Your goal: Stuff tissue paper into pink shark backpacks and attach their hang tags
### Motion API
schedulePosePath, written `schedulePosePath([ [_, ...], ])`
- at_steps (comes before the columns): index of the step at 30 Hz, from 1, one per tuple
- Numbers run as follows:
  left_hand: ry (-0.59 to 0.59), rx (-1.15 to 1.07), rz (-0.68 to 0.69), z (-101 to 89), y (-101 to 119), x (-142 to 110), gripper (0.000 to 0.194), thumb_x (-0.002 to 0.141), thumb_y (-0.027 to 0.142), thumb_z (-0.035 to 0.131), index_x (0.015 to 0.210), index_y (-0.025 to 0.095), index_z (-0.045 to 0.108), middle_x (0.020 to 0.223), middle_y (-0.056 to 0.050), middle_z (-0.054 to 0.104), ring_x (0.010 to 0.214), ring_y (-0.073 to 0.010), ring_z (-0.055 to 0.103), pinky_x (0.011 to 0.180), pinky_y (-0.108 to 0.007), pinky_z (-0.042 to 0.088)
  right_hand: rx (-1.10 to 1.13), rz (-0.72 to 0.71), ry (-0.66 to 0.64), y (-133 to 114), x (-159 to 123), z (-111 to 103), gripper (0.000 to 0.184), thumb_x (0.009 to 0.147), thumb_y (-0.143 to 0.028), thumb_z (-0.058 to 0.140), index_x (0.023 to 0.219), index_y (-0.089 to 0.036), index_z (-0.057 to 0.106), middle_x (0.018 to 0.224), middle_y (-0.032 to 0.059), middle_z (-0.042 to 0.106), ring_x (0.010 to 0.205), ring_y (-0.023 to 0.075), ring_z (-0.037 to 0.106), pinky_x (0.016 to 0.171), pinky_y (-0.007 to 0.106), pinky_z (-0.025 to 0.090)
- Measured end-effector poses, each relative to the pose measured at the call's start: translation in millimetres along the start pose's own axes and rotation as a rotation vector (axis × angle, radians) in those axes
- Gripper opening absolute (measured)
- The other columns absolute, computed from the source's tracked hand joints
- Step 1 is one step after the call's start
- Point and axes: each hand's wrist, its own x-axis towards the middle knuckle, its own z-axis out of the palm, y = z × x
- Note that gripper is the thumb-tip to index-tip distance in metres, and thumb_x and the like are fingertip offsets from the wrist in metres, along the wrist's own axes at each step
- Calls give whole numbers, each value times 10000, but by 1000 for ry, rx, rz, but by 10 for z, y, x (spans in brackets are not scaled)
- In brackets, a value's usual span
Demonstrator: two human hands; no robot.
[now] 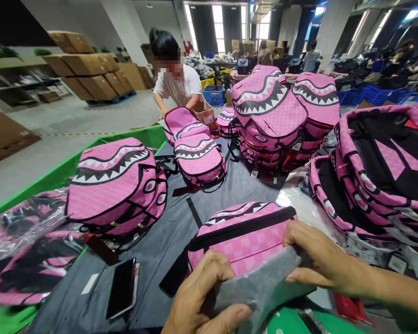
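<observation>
Nearest to me is a small pink bag (244, 236) with a black zip band and a shark-teeth print. In front of it, a greyish translucent sheet (257, 283), which looks like plastic wrapping, is bunched between my hands. My left hand (205, 297) is closed on the sheet's left side, fingers against the pink bag. From the right, my right hand (310, 255) pinches the sheet's other end at the bag's right corner. Part of the bag's lower front is hidden. A black strap (176, 273) lies at its left.
Pink shark-print backpacks stand at left (114, 185), centre (200, 157) and in piles at right (268, 106). A phone (121, 287) lies on the grey table cover (153, 241). Plastic-wrapped bags (28, 250) lie at left. A person (177, 83) works across the table.
</observation>
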Motion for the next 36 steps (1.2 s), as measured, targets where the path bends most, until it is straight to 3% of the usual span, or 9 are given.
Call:
schedulePosePath([
  [8,-236,86,-100,-408,44,403,508,702,592,829,819,187,546,796,33,509,718,-122,453,599,-223,357,92,-44,-51,193,347,-21,632,762,-819,620,785,-215,437,713,-47,455,630,112,369,565,248,290],
  [11,-134,271,-53,-538,-21,622,569,606,570,884,801,183,515,759,58,465,683,-110,413,577,-216,320,127,20,-41,221,629,-31,501,823,-645,679,766,-219,421,684,-59,445,607,104,365,562,240,282],
  [15,63,479,85,-557,-197,914,341,796,368,745,744,198,454,698,62,440,636,-110,400,593,-224,345,48,71,135,220,916,-19,235,870,-382,580,785,-222,430,674,-49,461,602,113,394,580,246,297],
  [20,312,728,162,-449,-315,1133,204,787,9,501,817,210,483,903,-21,518,777,-162,535,728,-271,457,122,88,-56,242,917,-113,329,819,-475,664,884,-214,475,720,-49,488,635,121,429,567,235,320],
  [22,238,676,181,-478,-261,1154,189,800,23,518,841,205,496,959,-32,524,824,-164,553,757,-271,476,72,73,24,298,865,-110,254,819,-405,627,865,-216,464,729,-42,488,637,127,432,579,246,332],
  [26,-237,418,320,-686,-88,1060,201,852,225,680,985,185,534,1162,-81,532,1011,-177,545,858,-289,504,-80,88,361,364,795,4,116,748,-227,525,803,-229,423,682,-43,445,604,133,396,588,269,317],
  [28,-317,378,341,-756,-58,961,270,844,267,712,1018,181,524,1264,-114,497,1072,-189,527,884,-310,513,-8,93,350,325,771,43,112,764,-223,521,781,-230,410,676,-48,427,605,128,383,587,265,316],
  [33,-91,484,313,-594,-238,747,163,852,105,577,951,199,489,1297,-104,484,1036,-170,565,871,-320,544,239,74,22,172,637,-63,384,757,-450,756,879,-208,485,801,-41,449,689,117,408,584,227,368],
  [36,130,609,311,-431,-329,738,243,818,-17,446,932,194,484,1324,-117,465,1024,-172,592,918,-361,551,211,60,-61,168,537,-145,419,778,-480,778,953,-196,525,849,-26,489,728,121,442,621,223,409],
])
